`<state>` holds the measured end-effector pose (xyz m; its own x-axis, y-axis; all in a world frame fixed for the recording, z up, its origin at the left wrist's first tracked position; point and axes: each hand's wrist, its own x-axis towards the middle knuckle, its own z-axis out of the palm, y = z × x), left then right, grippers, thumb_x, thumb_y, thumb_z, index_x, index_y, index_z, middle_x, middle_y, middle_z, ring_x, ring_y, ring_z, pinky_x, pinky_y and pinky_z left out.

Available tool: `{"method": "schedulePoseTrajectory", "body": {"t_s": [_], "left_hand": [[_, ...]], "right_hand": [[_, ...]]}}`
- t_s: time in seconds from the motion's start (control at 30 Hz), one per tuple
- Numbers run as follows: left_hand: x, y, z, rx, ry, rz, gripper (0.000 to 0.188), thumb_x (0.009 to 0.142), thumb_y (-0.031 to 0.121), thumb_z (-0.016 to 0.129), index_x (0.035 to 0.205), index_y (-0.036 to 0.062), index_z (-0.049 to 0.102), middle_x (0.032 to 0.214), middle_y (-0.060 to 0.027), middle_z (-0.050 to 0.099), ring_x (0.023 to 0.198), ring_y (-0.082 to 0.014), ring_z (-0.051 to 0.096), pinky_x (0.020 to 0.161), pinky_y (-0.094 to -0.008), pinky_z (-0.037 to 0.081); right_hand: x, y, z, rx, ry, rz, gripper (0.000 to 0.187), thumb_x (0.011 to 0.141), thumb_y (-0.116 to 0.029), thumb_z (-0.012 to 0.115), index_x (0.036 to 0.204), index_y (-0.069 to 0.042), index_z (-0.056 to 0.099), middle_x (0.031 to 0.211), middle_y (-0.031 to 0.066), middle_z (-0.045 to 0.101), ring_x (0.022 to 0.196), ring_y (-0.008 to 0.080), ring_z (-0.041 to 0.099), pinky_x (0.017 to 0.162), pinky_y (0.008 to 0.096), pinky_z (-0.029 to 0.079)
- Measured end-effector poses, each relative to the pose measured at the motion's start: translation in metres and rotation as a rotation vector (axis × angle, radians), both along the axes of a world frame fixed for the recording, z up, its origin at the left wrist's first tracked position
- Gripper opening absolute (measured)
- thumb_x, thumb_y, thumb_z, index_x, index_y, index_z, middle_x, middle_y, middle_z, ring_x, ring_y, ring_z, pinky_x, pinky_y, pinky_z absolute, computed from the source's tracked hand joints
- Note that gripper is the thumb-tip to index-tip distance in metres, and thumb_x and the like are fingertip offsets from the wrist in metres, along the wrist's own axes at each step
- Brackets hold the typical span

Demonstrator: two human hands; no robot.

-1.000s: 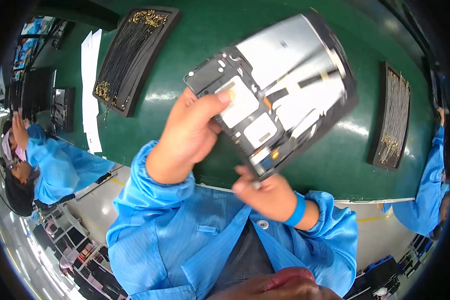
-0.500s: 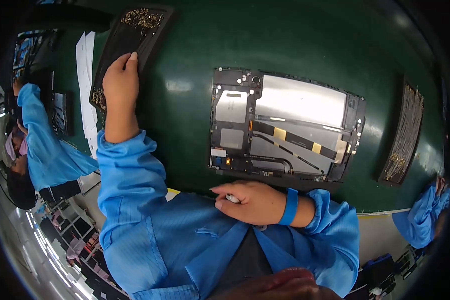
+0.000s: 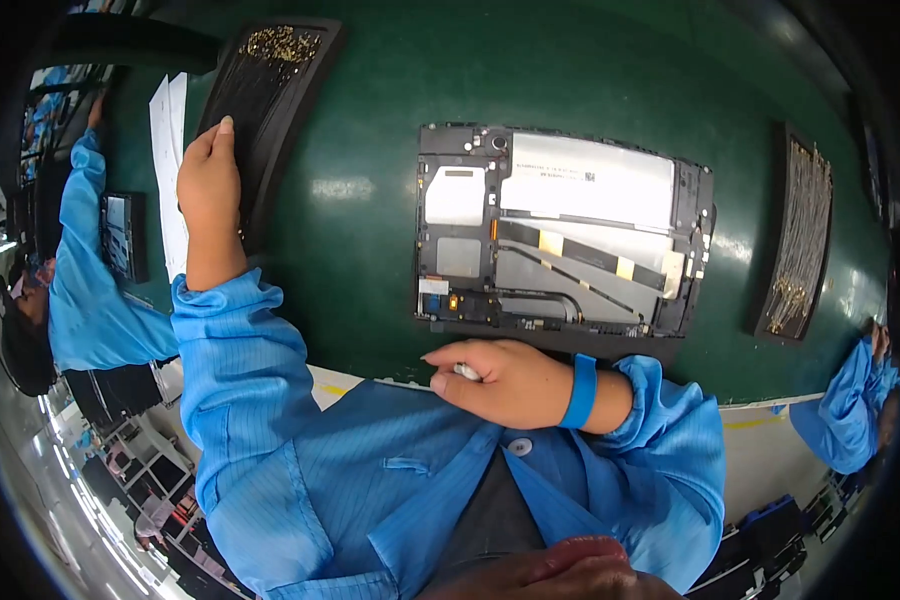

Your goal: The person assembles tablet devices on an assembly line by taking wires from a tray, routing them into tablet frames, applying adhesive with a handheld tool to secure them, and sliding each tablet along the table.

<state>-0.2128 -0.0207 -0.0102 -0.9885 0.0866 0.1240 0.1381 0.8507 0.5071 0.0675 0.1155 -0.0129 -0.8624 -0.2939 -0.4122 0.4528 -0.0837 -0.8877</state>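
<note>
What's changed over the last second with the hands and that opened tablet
The opened tablet, held up in both hands a second ago, was set flat on the green mat and let go. The left hand reached out to the dark parts tray at the left and now rests on it. The right hand drew back to the near edge, closed on a small white object. The right-side tray stayed put.

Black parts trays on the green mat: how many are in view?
2. One black tray lies at far left under the left hand; the other tray lies at far right, untouched. Others may sit beyond the frame.
</note>
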Motion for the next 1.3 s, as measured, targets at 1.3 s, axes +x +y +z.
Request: {"method": "schedulePoseTrajectory", "body": {"t_s": [1.3], "left_hand": [[0.174,0.006,0.017,0.2,0.567,-1.029,0.032,0.054,-0.002,0.064,0.084,0.0036,0.052,0.08,-0.0092,0.051,0.066,-0.0258,0.05,0.055,-0.0319,0.042]], "right_hand": [[0.019,0.039,0.025,-0.213,-0.21,-0.716,0.038,0.077,-0.031,0.05,0.098,0.001,0.047,0.085,0.007,0.053,0.06,0.0093,0.045,0.047,0.0186,0.038]]}}
